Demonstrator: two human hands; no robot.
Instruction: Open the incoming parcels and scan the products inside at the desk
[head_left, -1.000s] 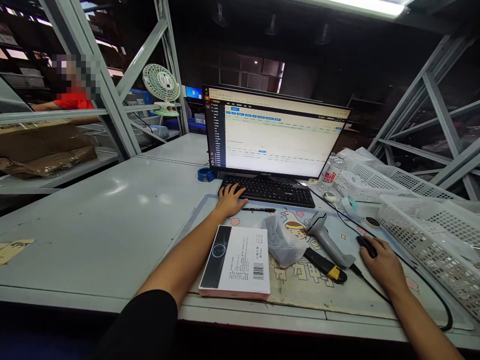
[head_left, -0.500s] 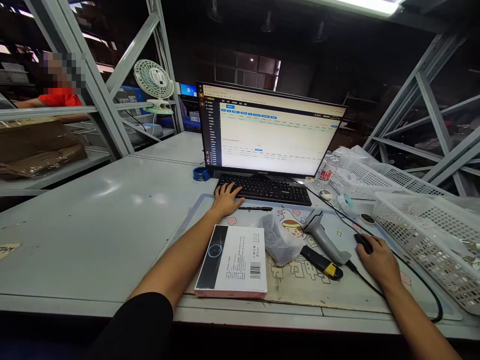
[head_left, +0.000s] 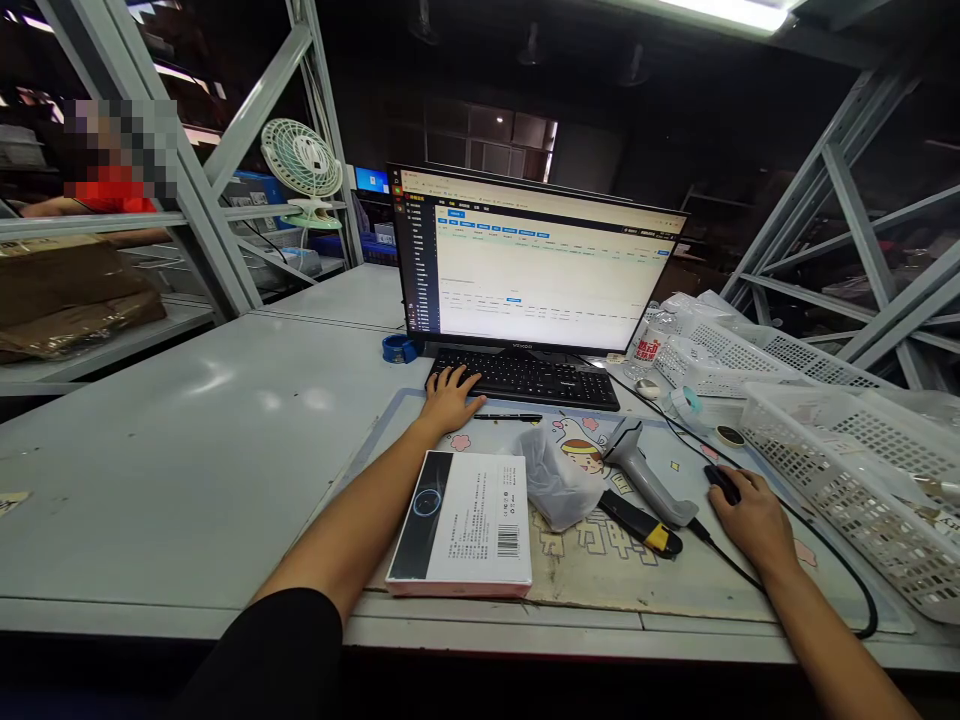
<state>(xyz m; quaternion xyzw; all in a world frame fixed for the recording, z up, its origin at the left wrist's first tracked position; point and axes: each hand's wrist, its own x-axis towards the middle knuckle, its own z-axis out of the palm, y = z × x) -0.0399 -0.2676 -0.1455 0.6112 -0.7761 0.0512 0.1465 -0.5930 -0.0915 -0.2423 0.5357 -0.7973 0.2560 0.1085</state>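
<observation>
My left hand (head_left: 448, 402) rests with spread fingers on the left end of a black keyboard (head_left: 536, 380). Over on the right, my right hand (head_left: 754, 515) is wrapped round a black computer mouse (head_left: 722, 484) on the desk mat (head_left: 600, 585). A lit monitor (head_left: 532, 270) behind the keyboard shows a page with tables. Between my arms lie a white and dark box (head_left: 469, 520) with a barcode, a crumpled translucent plastic bag (head_left: 561, 480), a grey barcode scanner (head_left: 649, 475) and a black and yellow box cutter (head_left: 641, 525). A black pen (head_left: 508, 417) lies just below the keyboard.
White perforated baskets (head_left: 847, 490) line the right side, near a plastic bottle (head_left: 649, 345) and tape rolls (head_left: 686, 402). A blue tape roll (head_left: 399, 348) sits left of the monitor. Beyond the metal frame (head_left: 161, 150) are a fan (head_left: 301, 160) and a person in red (head_left: 112, 188).
The whole view has shifted very slightly. Both hands stay where they were, on the keyboard and the mouse.
</observation>
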